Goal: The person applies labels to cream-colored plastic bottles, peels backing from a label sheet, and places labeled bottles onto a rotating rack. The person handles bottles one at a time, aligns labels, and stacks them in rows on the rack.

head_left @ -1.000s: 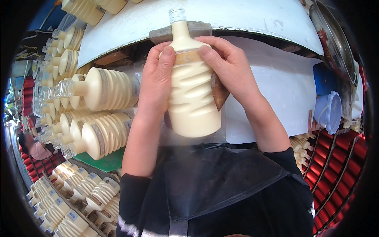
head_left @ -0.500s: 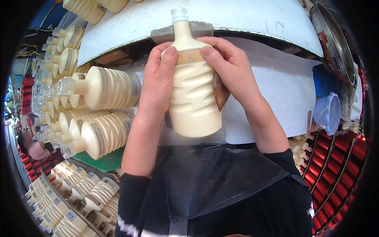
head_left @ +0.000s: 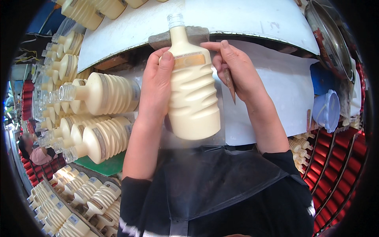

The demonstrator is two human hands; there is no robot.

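Observation:
A cream bottle [head_left: 194, 96] with wavy grooves and a clear threaded neck stands up in front of me, tilted a little. Closed on its left side is my left hand [head_left: 157, 79], thumb on the front near the shoulder. A gold label band [head_left: 190, 60] crosses the bottle's upper front. My right hand [head_left: 241, 75] is just off the right side, index finger stretched to the shoulder; whether it touches I cannot tell. Curled in that hand's other fingers is a thin brown pointed piece [head_left: 230, 83], perhaps a flat scraper. A grey pad [head_left: 197, 35] lies behind the neck.
Many similar bottles [head_left: 112, 93] lie stacked at the left, with more in a crate [head_left: 92, 221] at lower left. A white board [head_left: 252, 17] spans the back, its edge raised. At right are a metal basin [head_left: 329, 43], a lilac bucket [head_left: 327, 112] and red ribbed material [head_left: 335, 177].
My right hand has let go of the bottle and drawn slightly right, its index finger now extended. The brown piece has turned edge-on. My left hand keeps its grip.

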